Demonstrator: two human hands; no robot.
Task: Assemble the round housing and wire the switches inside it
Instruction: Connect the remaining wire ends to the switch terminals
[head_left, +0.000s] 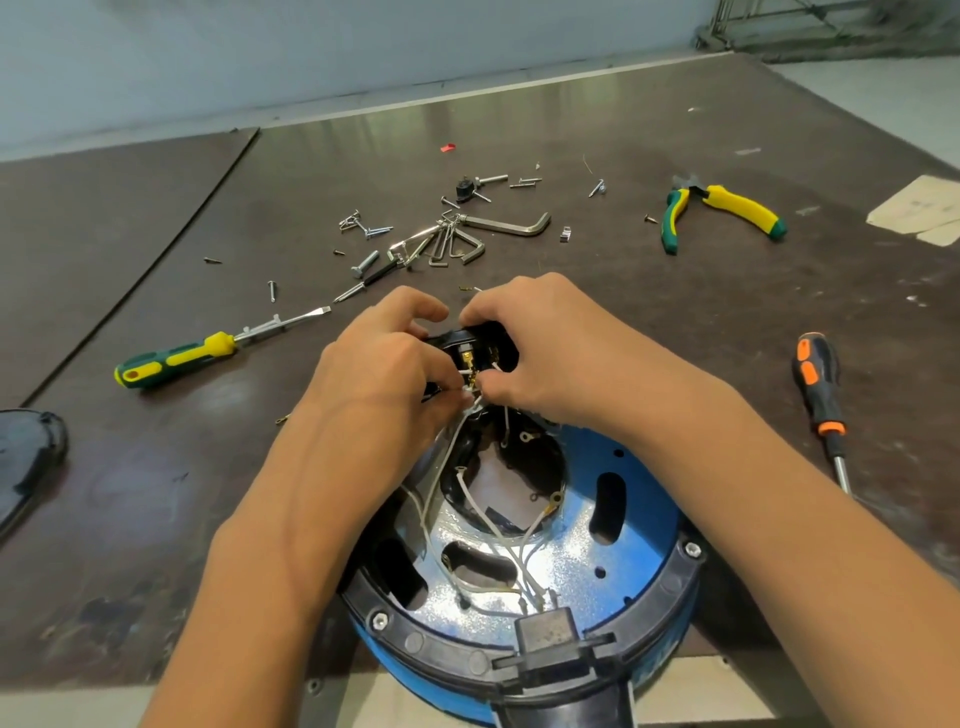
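Fingers (415, 309) of the left hand (379, 364) were curled round the black switch block (485, 343), and the right hand (540, 343) gripped it from the other side, its thumb at the white wires (467, 493). The block was held just above the far rim of the round blue housing (639, 525), which sat on the brown table (675, 322) — green-yellow screwdriver (176, 358) to the left, pliers (737, 205) beyond.
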